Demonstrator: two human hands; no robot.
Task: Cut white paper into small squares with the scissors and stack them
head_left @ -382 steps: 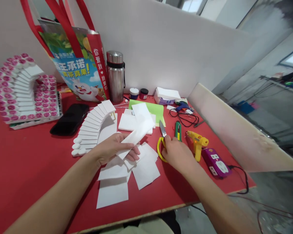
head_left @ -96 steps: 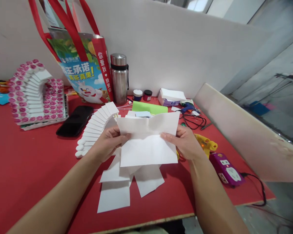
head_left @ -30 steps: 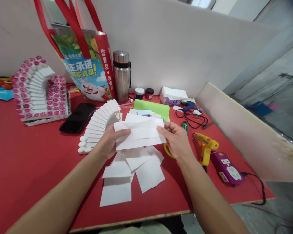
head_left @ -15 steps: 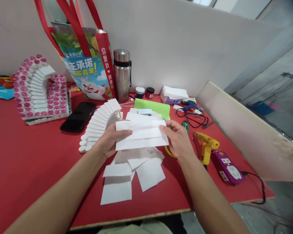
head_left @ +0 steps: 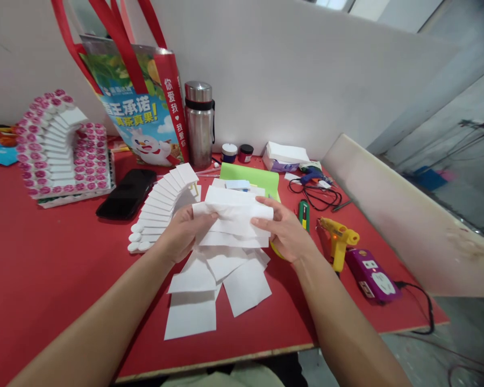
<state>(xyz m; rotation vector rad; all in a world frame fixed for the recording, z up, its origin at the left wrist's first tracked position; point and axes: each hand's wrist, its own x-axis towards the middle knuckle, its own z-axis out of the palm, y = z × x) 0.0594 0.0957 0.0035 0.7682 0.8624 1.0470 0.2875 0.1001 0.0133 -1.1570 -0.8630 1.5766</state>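
Observation:
A creased sheet of white paper (head_left: 236, 226) is held up between my two hands over the middle of the table. My left hand (head_left: 185, 231) pinches its left end, thumb on top. On the right end, my right hand (head_left: 284, 226) has its thumb on the near face and its fingers behind. Several loose white paper pieces (head_left: 191, 317) lie on the red tabletop below. To the left of my left hand stands a curved, stepped white model (head_left: 161, 201) with round white discs at its lower end. More white paper lies behind the held sheet.
At right are a green utility knife (head_left: 304, 215), a yellow glue gun (head_left: 339, 239) with an orange light, and a purple power strip (head_left: 373, 277). A black phone (head_left: 126, 194), steel flask (head_left: 199, 123), shopping bag (head_left: 141, 118) and pink-flowered model (head_left: 64, 150) stand at left and back.
The held paper has gone from flatter to more bent and creased. My right hand has shifted slightly left along it, uncovering more of the green knife. The view has moved slightly.

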